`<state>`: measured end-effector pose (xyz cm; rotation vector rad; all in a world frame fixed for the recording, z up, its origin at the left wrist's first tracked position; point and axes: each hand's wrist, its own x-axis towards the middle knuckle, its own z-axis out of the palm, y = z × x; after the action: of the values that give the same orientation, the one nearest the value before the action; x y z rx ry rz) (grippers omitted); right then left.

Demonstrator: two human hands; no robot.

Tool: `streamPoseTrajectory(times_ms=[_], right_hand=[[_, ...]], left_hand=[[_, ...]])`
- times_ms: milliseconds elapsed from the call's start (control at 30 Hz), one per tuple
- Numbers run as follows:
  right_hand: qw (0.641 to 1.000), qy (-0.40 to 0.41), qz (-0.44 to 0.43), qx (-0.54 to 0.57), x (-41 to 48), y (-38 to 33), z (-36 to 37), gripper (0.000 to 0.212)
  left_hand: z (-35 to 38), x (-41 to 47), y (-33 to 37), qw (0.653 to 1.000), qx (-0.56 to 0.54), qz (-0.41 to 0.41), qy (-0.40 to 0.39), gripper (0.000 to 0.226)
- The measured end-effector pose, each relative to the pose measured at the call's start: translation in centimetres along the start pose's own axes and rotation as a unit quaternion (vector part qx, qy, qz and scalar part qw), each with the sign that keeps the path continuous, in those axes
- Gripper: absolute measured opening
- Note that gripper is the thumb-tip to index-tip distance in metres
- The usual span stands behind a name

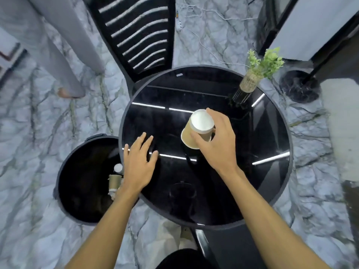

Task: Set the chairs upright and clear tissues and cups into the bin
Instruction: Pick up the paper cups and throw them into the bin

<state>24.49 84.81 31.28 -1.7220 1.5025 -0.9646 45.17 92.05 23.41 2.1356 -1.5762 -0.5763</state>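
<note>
My right hand is shut on a brown paper cup, held upside down with its white base facing up, just above the round black glass table. My left hand hovers flat and open over the table's left edge, holding nothing. A black round bin stands on the floor left of the table; a brown cup, a white lid and crumpled tissue lie inside it. A black slatted chair stands upright behind the table.
A small potted plant sits on the table's far right edge. Another person's grey-trousered legs stand at the far left. A black lamp base and dark furniture sit at the right. White cables lie on the marble floor beyond.
</note>
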Motion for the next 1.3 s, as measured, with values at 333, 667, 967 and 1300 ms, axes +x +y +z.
streamPoseTrajectory(times_ms=[333,667,967,1300], right_hand=[[0.983,-0.159,-0.080,0.040,-6.7,-6.2,7.4,0.064],[0.952,-0.269,-0.140,0.042,-10.2,-11.3,18.0,0.063],[0.937,-0.328,-0.117,-0.016,-9.9,-8.3,29.3,0.068],[0.893,-0.411,-0.052,-0.176,-11.4,-1.0,35.4,0.071]], left_hand=[[-6.0,-10.8,-7.6,0.989,0.003,-0.124,0.086,0.046],[-10.8,-16.7,-15.8,0.960,-0.016,-0.238,0.145,0.055],[-8.4,-15.7,-24.0,0.947,-0.065,-0.294,0.111,0.053],[-3.6,-15.3,-30.2,0.934,-0.082,-0.347,0.030,0.047]])
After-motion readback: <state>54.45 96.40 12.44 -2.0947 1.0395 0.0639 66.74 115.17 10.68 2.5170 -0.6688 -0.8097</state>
